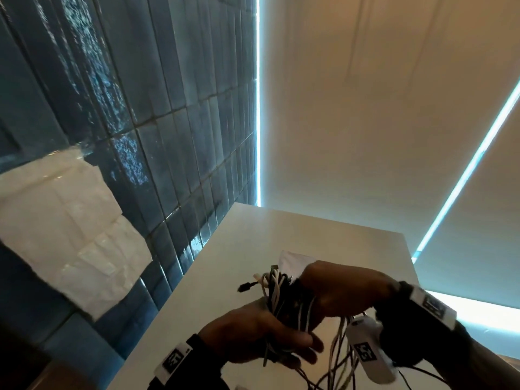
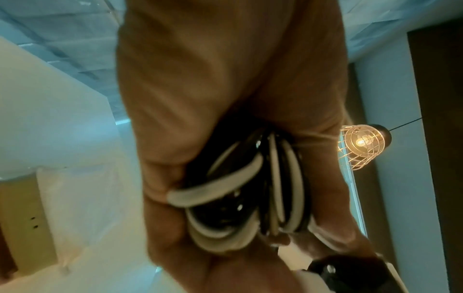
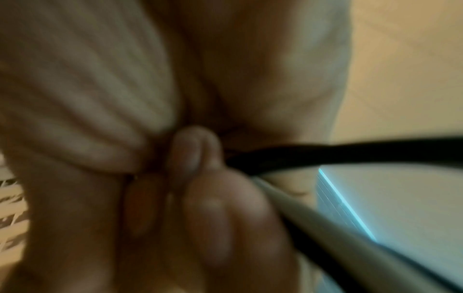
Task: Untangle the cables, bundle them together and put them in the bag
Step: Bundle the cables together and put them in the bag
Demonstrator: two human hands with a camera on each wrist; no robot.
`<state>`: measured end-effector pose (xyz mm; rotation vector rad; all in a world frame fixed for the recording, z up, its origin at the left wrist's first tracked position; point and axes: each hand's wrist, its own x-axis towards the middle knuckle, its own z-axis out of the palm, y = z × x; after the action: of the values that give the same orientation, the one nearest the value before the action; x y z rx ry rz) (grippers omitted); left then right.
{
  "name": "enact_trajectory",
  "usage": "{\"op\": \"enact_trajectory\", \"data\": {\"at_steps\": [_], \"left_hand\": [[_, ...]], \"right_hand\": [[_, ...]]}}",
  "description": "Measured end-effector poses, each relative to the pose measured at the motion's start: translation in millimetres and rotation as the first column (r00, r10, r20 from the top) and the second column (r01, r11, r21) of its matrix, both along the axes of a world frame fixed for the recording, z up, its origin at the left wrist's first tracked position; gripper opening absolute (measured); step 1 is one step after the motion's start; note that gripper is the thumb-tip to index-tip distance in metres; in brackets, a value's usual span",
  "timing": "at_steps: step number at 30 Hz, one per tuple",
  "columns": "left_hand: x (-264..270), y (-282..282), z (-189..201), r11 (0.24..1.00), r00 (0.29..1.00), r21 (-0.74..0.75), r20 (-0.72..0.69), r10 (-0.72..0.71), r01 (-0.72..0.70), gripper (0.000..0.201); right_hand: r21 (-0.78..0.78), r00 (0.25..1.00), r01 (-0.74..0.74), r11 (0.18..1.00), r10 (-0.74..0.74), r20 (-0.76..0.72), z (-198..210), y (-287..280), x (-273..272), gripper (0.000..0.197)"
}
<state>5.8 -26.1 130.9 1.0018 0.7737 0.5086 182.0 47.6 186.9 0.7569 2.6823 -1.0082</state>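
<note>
A bundle of black and white cables [image 1: 277, 294] is held above the white table [image 1: 323, 232]. My left hand [image 1: 253, 336] grips the coiled loops from below, fingers curled round them; the loops [image 2: 250, 188] fill its palm in the left wrist view. My right hand [image 1: 337, 288] sits on the bundle's right side, and its curled fingers [image 3: 192, 158] pinch a black strand [image 3: 338, 152] and a white strand [image 3: 325, 218]. Loose cable ends [image 1: 337, 370] hang beneath the hands. A white bag [image 1: 295, 258] lies on the table just behind the hands, mostly hidden by them.
A dark blue tiled wall [image 1: 168, 108] runs along the table's left side, with a white sheet [image 1: 62, 220] stuck on it. A pale window blind [image 1: 394, 108] lies beyond the table's far edge. A caged pendant lamp [image 2: 363, 144] hangs overhead.
</note>
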Motion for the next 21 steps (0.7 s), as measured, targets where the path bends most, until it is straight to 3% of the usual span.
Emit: {"op": "enact_trajectory", "data": {"at_steps": [5, 11, 13, 14, 17, 21], "left_hand": [[3.3, 1.4, 3.3, 0.999, 0.999, -0.034, -0.033, -0.018, 0.017, 0.015], [1.4, 3.3, 10.9, 0.989, 0.988, -0.094, -0.089, -0.126, 0.117, 0.015], [-2.8, 3.3, 9.4, 0.991, 0.994, -0.097, -0.047, -0.099, 0.094, 0.014], [-6.1, 2.9, 7.1, 0.993, 0.998, -0.099, -0.021, -0.066, 0.064, 0.014], [-20.3, 1.0, 0.5, 0.99, 0.994, -0.12, 0.067, 0.088, -0.08, 0.004], [-32.5, 6.8, -12.4, 0.924, 0.899, -0.204, 0.24, 0.368, -0.323, 0.022]], "right_hand": [[0.136, 0.999, -0.032, 0.99, 0.031, 0.013, -5.8, 2.9, -1.3, 0.015], [-0.061, 0.999, -0.014, 0.998, 0.011, -0.036, -14.0, 6.3, 8.0, 0.035], [-0.223, 0.993, 0.101, 0.97, -0.11, -0.028, -14.6, 10.9, 20.6, 0.024], [-0.313, 0.985, 0.143, 0.939, -0.166, -0.049, -15.6, 11.6, 28.8, 0.018], [-0.578, 0.912, 0.15, 0.802, -0.339, -0.233, -34.9, 12.2, 59.2, 0.028], [-0.878, 0.667, 0.09, 0.471, -0.683, -0.298, -76.1, 4.7, 77.5, 0.048]]}}
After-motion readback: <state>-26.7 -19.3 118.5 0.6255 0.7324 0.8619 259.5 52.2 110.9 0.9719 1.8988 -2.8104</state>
